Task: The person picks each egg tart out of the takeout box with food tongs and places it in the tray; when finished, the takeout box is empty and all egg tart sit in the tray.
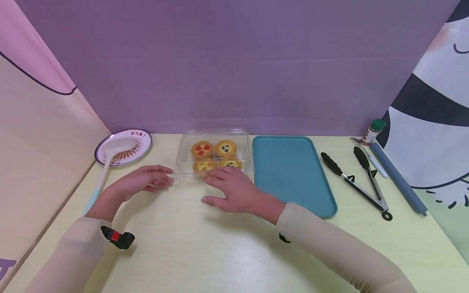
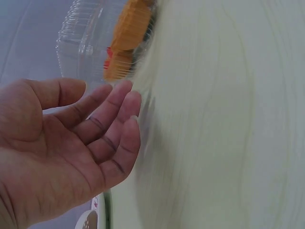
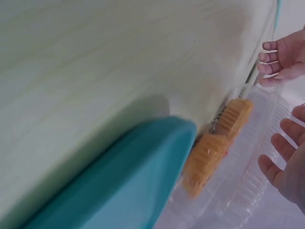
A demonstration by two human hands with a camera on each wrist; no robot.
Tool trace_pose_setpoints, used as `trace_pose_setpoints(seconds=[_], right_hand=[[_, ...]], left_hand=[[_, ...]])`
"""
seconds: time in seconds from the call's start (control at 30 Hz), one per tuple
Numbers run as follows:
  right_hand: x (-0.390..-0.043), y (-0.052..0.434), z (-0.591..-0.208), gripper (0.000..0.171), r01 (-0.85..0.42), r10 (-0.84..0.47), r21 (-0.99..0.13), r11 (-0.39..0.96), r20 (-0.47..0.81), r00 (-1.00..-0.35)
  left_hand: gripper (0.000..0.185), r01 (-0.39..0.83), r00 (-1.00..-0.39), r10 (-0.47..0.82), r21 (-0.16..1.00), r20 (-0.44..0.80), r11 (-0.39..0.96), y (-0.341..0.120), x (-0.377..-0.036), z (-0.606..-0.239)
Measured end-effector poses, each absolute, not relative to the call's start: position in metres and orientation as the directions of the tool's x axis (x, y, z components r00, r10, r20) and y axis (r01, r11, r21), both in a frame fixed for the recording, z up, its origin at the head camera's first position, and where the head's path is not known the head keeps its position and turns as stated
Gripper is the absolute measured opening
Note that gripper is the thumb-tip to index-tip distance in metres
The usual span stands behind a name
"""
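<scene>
Pale table (image 1: 205, 252), tongs (image 1: 357, 183) (head view only), tart box (image 1: 214, 152)

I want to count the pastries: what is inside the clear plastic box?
Inside the clear plastic box are four tarts, two by two. The back pair shows red and dark toppings; the right hand partly covers the front pair.

Clear, glossy ribbed plastic clamshell box (image 1: 214, 152) on a pale, smooth wood-grain tabletop (image 1: 205, 248); beside it a matt teal plastic tray (image 1: 291, 171) and bare-metal tongs (image 1: 357, 179) (black rubbery-looking tips); far left, a glazed patterned round plate (image 1: 123, 147).
</scene>
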State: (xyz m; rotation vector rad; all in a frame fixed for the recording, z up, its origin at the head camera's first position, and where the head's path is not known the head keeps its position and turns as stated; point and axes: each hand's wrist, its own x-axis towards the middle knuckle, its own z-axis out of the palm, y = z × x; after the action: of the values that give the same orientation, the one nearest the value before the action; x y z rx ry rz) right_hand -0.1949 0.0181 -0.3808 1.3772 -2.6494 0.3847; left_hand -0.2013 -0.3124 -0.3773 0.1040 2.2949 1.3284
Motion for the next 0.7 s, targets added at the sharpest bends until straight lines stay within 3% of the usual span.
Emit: trace_pose_setpoints(seconds=[0.7], right_hand=[[-0.200, -0.023, -0.386, 0.043, -0.707, -0.651, -0.006, 0.707, 0.386, -0.654]], left_hand=[[0.050, -0.238, -0.860, 0.373, 0.921, -0.348, 0.310, -0.298, -0.207, -0.387]])
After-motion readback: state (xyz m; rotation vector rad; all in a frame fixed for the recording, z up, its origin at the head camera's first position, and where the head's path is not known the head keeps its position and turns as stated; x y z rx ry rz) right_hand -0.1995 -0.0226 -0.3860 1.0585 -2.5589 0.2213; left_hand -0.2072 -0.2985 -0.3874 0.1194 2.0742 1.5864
